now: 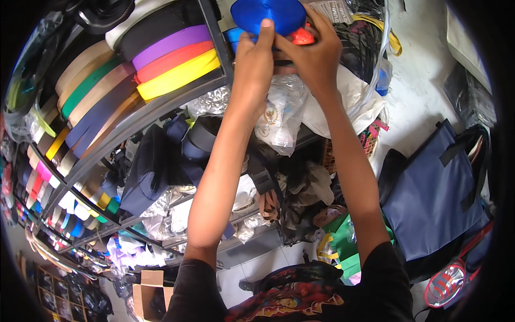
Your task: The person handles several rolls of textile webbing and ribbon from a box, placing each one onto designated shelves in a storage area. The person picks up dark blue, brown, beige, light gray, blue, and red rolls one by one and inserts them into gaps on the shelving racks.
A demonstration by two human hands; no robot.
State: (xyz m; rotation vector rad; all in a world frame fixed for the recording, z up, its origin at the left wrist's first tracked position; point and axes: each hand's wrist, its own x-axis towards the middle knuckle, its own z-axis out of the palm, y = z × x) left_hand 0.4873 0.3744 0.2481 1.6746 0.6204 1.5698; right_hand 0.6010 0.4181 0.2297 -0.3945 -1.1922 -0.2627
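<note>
Both arms reach up to the top shelf, where a flat roll of shiny blue ribbon or webbing (pixel 249 15) sits tilted. My left hand (pixel 255 61) is closed on its near edge, the thumb pressed over the blue face. My right hand (pixel 317 56) grips the same roll from the right, with fingers at its edge and underside. Part of that grip is hidden behind the roll. Just below it lie a bright orange-red piece (pixel 303 36) and a lighter blue roll (pixel 232 35), partly covered by my hands.
A dark metal rack (pixel 177 86) on the left holds stacked webbing rolls, including a yellow roll (pixel 179 75) and a purple roll (pixel 171 44). Clear plastic bags (pixel 281 115) hang under my hands. At right are a navy bag (pixel 434 198) and a red-and-clear item (pixel 445 284). A cardboard box (pixel 147 292) stands lower left.
</note>
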